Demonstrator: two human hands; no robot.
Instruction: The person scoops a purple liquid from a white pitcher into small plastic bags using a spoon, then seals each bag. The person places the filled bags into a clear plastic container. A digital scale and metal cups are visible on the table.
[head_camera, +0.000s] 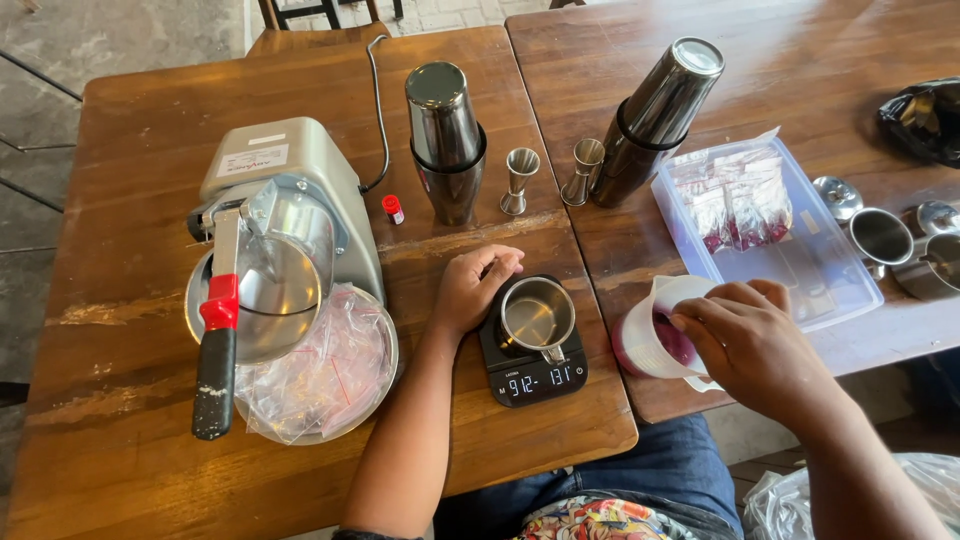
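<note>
Hands work at 2 spots. The left hand (472, 290) rests flat, fingers loose, against the small metal cup (537, 318) to steady it on the black scale (533, 362). The right hand (745, 335) is closed around the white jug (655, 340), tipping it so the dark red stuff sits low.

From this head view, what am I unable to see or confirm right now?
- Contents of the white jug: mostly covered by the right hand; only something dark red shows.
- Whether the steel cup on the black scale holds liquid: glare inside.
- Left hand: fingertips curl behind the cup, so contact is unclear.
- Steel pots at far right: cut off by the frame edge.
- Plastic bags in the ice shaver's tray: crumpled, contents unreadable.
</note>
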